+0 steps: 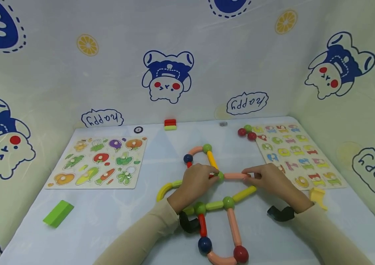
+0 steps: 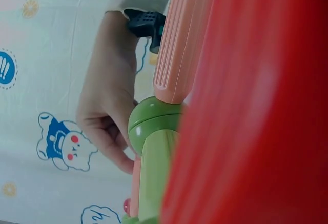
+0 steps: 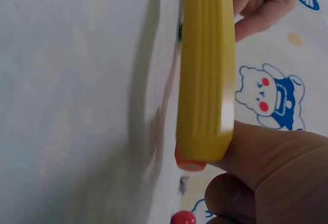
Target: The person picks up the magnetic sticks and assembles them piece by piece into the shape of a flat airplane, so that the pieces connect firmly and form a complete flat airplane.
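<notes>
A magnetic rod-and-ball construction lies in the middle of the table. My left hand [image 1: 194, 184] reaches over it and pinches a green ball [image 1: 221, 176], with a bit of red rod showing between finger and thumb. To the right of that ball, a straight pink rod [image 1: 234, 176] meets it; my right hand [image 1: 271, 180] pinches the rod's outer end. Nearer me are a yellow rod [image 1: 245, 194], a green ball [image 1: 228, 202], a dark blue ball [image 1: 205, 245] and a red ball [image 1: 240, 254]. The left hand hides part of the construction.
A vegetable puzzle board [image 1: 96, 163] lies at left, another picture board [image 1: 301, 156] at right. Loose red balls [image 1: 241, 132] sit by the right board. A green block [image 1: 58, 214] is at left, a yellow piece [image 1: 318, 198] by the right wrist, red rods [image 1: 170, 122] at the back.
</notes>
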### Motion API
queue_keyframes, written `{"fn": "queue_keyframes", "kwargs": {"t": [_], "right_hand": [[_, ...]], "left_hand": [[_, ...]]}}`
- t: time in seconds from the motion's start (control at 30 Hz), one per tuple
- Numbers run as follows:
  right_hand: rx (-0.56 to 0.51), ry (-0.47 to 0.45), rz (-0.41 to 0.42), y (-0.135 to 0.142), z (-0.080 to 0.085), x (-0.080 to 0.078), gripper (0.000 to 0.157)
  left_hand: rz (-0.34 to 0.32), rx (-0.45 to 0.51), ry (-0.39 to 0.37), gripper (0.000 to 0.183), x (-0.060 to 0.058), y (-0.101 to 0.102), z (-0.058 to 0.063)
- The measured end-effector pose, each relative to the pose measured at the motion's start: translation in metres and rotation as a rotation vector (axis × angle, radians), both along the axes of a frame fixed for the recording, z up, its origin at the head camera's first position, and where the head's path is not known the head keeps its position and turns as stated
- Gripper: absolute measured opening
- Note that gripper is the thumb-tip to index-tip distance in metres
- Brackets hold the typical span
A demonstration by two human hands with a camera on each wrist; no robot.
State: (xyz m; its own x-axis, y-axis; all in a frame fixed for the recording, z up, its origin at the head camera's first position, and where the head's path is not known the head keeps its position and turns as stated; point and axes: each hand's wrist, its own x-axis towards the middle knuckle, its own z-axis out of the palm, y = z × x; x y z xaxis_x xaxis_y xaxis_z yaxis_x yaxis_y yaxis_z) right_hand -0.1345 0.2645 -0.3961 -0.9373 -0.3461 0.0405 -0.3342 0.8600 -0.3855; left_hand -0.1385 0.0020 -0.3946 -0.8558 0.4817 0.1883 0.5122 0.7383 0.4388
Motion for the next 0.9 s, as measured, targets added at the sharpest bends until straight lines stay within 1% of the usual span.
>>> {"fn": "queue_keyframes", "kwargs": {"t": [0.1,0.43,0.57,0.67,0.73,0.8,0.9], "right_hand": [[-0.018,-0.013,0.004,0.000,-0.001,0.002,0.026],[-0.103,0.011,0.025,0.007,-0.002,0.000,0.021],[-0.130,0.005,0.042,0.008,-0.002,0.001,0.022],[-0.133,-0.012,0.047,0.009,-0.002,0.000,0.024],[-0.138,-0.025,0.042,0.012,0.000,-0.004,0.025],[-0.149,-0.029,0.022,0.015,0.004,-0.011,0.027],[-0.167,0.001,-0.042,0.023,0.011,-0.032,0.029]], "left_hand": [[0.002,-0.007,-0.008,0.024,0.000,0.001,0.000],[0.004,0.005,-0.010,0.024,0.000,0.002,-0.001],[0.004,0.006,-0.007,0.024,0.000,0.003,-0.002],[0.007,0.003,-0.019,0.024,0.000,0.003,-0.002],[0.006,0.001,-0.025,0.024,0.000,0.003,-0.001],[0.007,0.003,-0.028,0.024,0.000,0.003,-0.001],[0.007,0.008,-0.027,0.024,0.000,0.003,-0.001]]}}
